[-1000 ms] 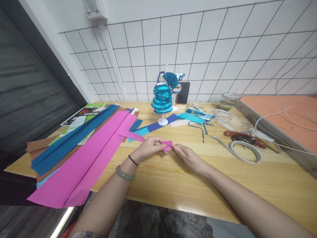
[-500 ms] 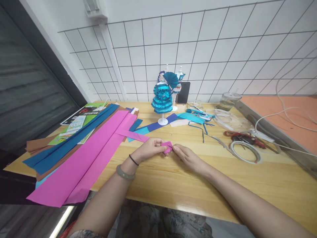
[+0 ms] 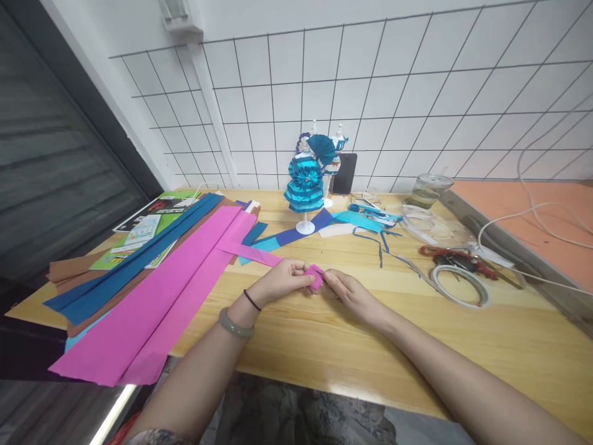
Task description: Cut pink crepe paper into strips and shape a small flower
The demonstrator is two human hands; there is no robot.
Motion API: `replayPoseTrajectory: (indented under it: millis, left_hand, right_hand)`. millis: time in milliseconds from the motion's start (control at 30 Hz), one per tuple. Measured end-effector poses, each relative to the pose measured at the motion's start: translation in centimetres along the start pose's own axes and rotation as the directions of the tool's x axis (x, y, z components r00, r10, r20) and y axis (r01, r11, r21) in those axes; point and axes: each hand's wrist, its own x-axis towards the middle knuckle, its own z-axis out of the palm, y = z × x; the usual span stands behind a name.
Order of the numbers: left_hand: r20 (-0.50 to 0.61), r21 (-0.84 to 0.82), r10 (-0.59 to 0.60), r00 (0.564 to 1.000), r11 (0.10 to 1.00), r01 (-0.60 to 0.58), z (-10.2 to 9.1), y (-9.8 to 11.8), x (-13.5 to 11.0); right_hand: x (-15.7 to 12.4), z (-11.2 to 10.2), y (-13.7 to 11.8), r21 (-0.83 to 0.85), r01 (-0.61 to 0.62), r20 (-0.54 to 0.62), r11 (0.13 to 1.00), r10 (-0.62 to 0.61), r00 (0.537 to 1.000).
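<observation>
Between my hands is the folded end of a pink paper strip [image 3: 259, 254], which runs left to larger pink paper sheets [image 3: 185, 278] on the table. My left hand [image 3: 288, 278] is closed with thumb and fingers pinching the folded end. My right hand [image 3: 346, 290] pinches the right edge of the same end, fingertips pressed together. A small dark line shows at the fold by the right fingertips; I cannot make out what it is. Beyond the hands, a dress form in a teal pleated paper dress [image 3: 303, 179] stands on a white base.
Blue, brown and teal paper sheets [image 3: 139, 253] lie at left over green printed booklets. Behind the dress form are a second form and a phone [image 3: 344, 173]. At right are a tape roll [image 3: 459, 286], paper scraps [image 3: 361, 219], a glass cup [image 3: 428, 188] and cables.
The pink folded end has turned slightly in my fingers and looks more compact. Both hands stay in nearly the same place.
</observation>
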Motion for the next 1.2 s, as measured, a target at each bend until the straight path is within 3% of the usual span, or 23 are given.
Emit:
replayPoseTrajectory:
  millis: [1200]
  left_hand:
    - [-0.012, -0.011, 0.011, 1.0, 1.0, -0.011, 0.0, -1.0, 0.5]
  right_hand:
    - [0.0, 0.4, -1.0, 0.076, 0.015, -0.038, 0.997, -0.012, 0.999]
